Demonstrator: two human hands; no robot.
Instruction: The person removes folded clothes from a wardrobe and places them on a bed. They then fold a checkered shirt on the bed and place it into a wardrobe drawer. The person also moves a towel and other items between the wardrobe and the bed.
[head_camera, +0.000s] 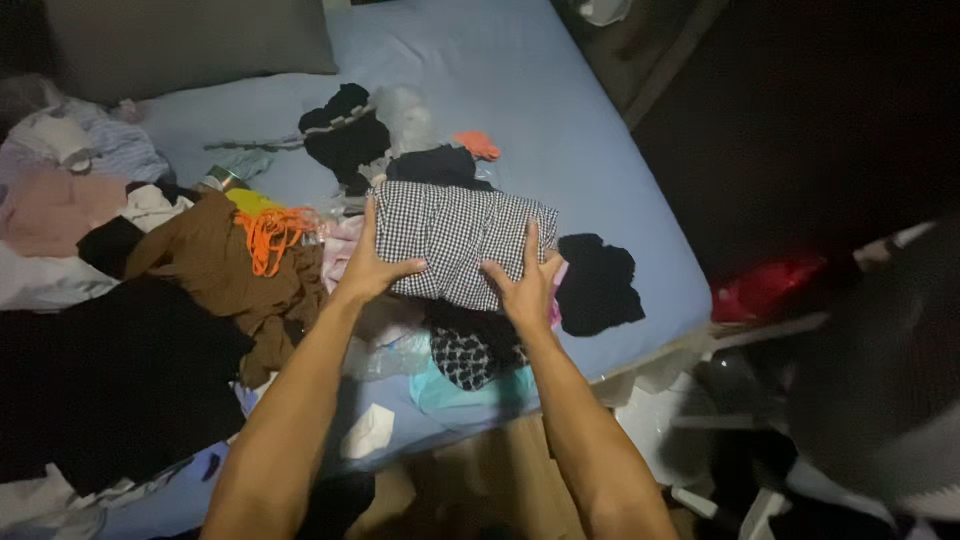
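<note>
Head view, near to far, located against the checked garment (458, 240). Nearest, both forearms reach up from the lower edge. The left hand (368, 268) lies on the garment's left edge, fingers (369, 222) spread and flat, gripping nothing. The right hand (524, 284) presses its near right part, fingers (530, 240) likewise spread open. The garment, folded, lies mid-bed on the blue sheet (600, 130), atop a patterned black-and-white cloth (470, 355) and a teal piece (455, 395). Left of it: a brown garment (215, 265) with orange straps (270, 232). Right of it: a black cloth (597, 283). Beyond it: another black garment (345, 135); farther, a grey pillow (190, 40).
</note>
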